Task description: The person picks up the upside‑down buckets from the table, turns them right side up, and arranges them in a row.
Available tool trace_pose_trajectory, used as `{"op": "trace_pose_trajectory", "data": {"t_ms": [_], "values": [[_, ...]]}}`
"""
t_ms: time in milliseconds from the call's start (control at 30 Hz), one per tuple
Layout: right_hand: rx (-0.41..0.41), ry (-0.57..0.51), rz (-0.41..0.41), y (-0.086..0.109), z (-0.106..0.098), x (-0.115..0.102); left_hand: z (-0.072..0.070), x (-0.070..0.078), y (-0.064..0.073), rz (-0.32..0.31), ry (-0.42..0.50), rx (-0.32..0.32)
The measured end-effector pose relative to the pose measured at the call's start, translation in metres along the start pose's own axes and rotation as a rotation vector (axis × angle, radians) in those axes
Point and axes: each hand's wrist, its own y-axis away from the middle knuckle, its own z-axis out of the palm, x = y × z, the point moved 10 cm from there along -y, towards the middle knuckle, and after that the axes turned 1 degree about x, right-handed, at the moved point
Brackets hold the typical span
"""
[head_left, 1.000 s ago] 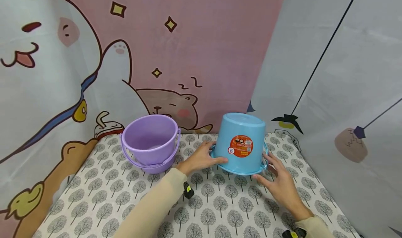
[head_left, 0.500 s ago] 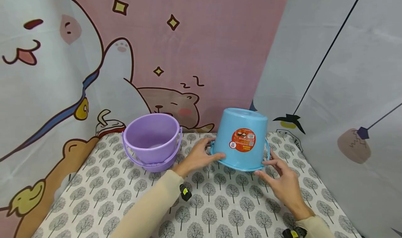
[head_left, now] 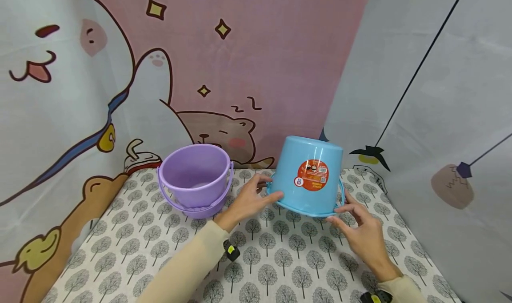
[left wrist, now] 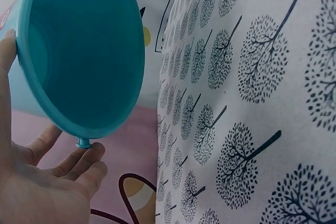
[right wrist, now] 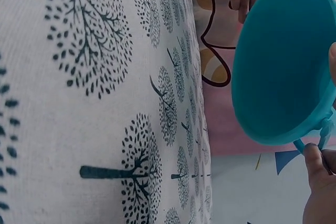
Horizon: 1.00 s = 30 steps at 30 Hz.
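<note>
A light blue bucket (head_left: 298, 154) is held upside down and slightly tilted in the head view, its round orange-red sticker (head_left: 313, 175) facing me. My left hand (head_left: 248, 201) grips its left side near the rim, thumb on the outer wall and fingers around the handle lug (left wrist: 83, 143). At the right, my right hand (head_left: 364, 236) pinches the rim beside the handle (head_left: 342, 192). Both wrist views look up into the hollow inside, and the rim (left wrist: 50, 111) is off the tablecloth. Part of my right fingers is hidden behind the bucket in the head view.
A purple bucket (head_left: 200, 196) stands upright to the left, its handle hanging down in front. The table is covered by a tree-print cloth (head_left: 276, 272). Close behind it hangs a cartoon-print curtain (head_left: 280, 72), with a grey one (head_left: 400, 116) on the right.
The blue bucket has been raised a little and turned slightly, so its sticker sits further right and higher. Both hands have stayed on it. The purple bucket has not moved.
</note>
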Motion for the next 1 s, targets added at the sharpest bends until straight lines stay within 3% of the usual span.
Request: {"op": "trace_pose_trajectory", "data": {"t_ms": [233,567,1000], "values": [[0.017,-0.069,-0.035,0.000,0.000,-0.006,-0.010,0.004,0.007,0.035,0.014,0.025],[0.062,-0.159,-0.009,-0.002,-0.002,-0.010,-0.019,0.010,0.013,0.094,0.034,0.051],[0.086,-0.189,-0.032,-0.004,-0.004,-0.020,-0.029,0.015,0.025,0.131,0.067,0.063]]}}
